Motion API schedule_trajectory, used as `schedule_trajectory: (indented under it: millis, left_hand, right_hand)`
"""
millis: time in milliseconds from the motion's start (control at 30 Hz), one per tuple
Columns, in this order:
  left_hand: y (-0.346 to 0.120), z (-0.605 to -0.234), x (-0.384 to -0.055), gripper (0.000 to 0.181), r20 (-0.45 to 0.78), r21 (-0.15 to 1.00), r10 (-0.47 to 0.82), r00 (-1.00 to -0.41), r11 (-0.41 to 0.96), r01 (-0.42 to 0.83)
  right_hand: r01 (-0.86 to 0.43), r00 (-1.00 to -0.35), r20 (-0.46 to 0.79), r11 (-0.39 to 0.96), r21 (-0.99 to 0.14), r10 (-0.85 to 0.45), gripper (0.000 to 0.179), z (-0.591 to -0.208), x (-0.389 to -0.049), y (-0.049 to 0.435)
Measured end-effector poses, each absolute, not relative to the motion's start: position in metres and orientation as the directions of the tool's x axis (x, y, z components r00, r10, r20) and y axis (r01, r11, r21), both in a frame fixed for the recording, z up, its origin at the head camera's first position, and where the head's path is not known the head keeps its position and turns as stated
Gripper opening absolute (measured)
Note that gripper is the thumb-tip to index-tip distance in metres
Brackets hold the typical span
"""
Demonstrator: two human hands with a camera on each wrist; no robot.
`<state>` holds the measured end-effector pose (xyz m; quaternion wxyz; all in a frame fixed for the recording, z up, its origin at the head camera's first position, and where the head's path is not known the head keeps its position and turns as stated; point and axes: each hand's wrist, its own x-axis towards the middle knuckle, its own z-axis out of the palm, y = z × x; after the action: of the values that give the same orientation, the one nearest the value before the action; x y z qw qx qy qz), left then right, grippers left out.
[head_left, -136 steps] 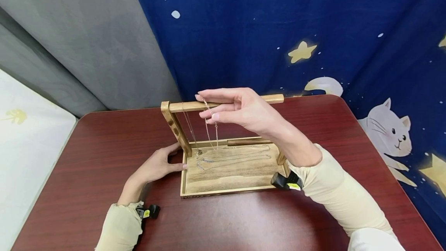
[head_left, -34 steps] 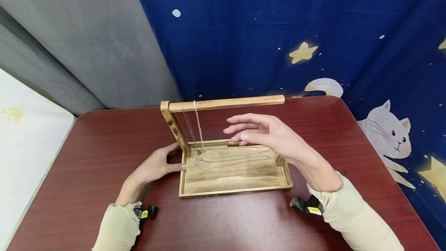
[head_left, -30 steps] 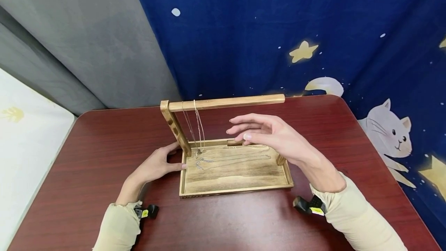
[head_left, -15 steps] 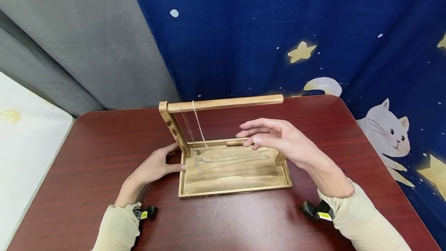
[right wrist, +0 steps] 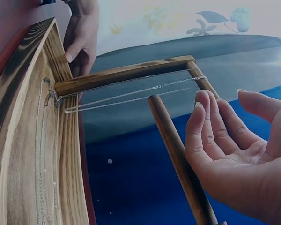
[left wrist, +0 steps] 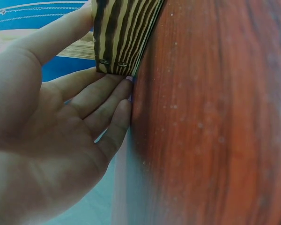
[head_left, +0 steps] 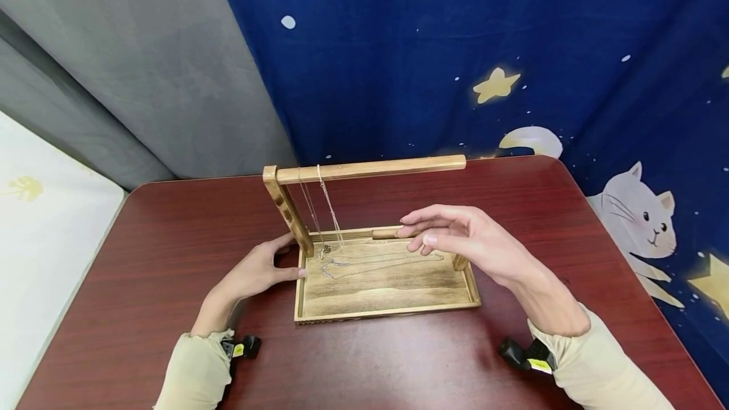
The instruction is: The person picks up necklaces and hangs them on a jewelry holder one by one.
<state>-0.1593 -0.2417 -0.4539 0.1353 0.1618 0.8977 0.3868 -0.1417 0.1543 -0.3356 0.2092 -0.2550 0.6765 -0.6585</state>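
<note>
Necklaces (head_left: 328, 200): two are hanging from the bar (head_left: 393, 168) above the left end of the tray (head_left: 387, 313), spaced apart, probably so the strands stay untangled.
Loose chain (head_left: 336, 264): lying inside the tray, stretching along its length; whether it is one piece or more, I cannot tell.
Left hand (head_left: 254, 272): gripping the tray's left end, thumb over the rim, fingers against the outside, likely steadying the stand.
Right hand (head_left: 467, 233): hovering above the tray's right side, holding nothing, fingers bending loosely, thumb standing apart from them.
</note>
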Motion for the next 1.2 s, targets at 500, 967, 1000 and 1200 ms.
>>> schedule_trajectory:
  millis: [500, 967, 1000, 1200]
  left_hand:
    - [-0.24, -0.453, -0.16, 0.083, -0.106, 0.751, 0.404, -0.908, 0.632, 0.193]
    - [-0.241, -0.455, -0.158, 0.082, -0.104, 0.748, 0.403, -0.909, 0.634, 0.195]
    - [-0.241, -0.455, -0.159, 0.082, -0.103, 0.748, 0.402, -0.91, 0.634, 0.195]
    - [-0.241, -0.455, -0.16, 0.083, -0.1, 0.747, 0.406, -0.908, 0.634, 0.201]
  right_hand:
    - [-0.091, -0.781, 0.008, 0.102, -0.991, -0.624, 0.035, -0.352, -0.133, 0.165]
    - [-0.068, -0.815, 0.005, 0.088, -0.994, -0.58, 0.034, -0.377, -0.125, 0.165]
    - [-0.065, -0.824, 0.003, 0.089, -0.994, -0.567, 0.033, -0.377, -0.125, 0.164]
    - [-0.039, -0.86, -0.031, 0.127, -0.991, -0.51, 0.031, -0.379, -0.12, 0.161]
